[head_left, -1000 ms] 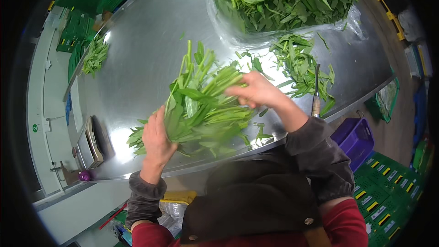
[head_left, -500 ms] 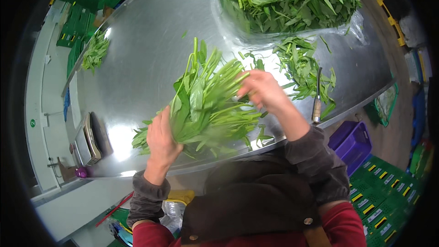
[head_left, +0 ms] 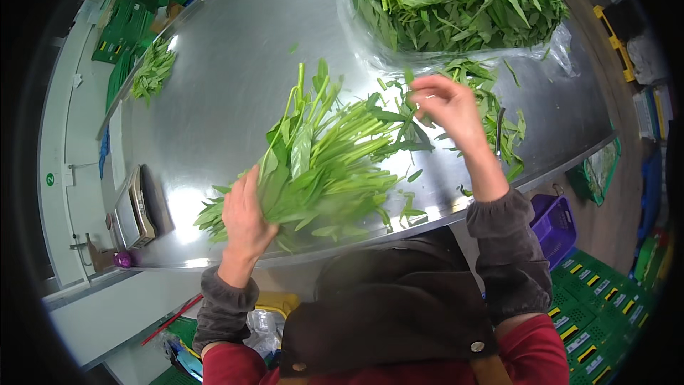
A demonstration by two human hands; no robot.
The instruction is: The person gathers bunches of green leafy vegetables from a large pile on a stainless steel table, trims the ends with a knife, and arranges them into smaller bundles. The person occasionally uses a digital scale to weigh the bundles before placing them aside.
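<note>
Metal tabletop (head_left: 221, 93) carries a green bunch (head_left: 313, 171) near its front edge. Left hand (head_left: 246, 215) curls around the leaves (head_left: 288, 201); right hand (head_left: 454, 110), half-curled beyond the stems (head_left: 362, 141), blurs too much to show whether it pinches anything. A light, steady left grip should keep stems aligned and unbruised.

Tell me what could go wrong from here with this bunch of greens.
The bunch fans out beyond the left grip, so stems might slip loose. The curved blade appears close beside the right forearm, which might brush it. Leaf scraps near the front edge of the table could fall.
</note>
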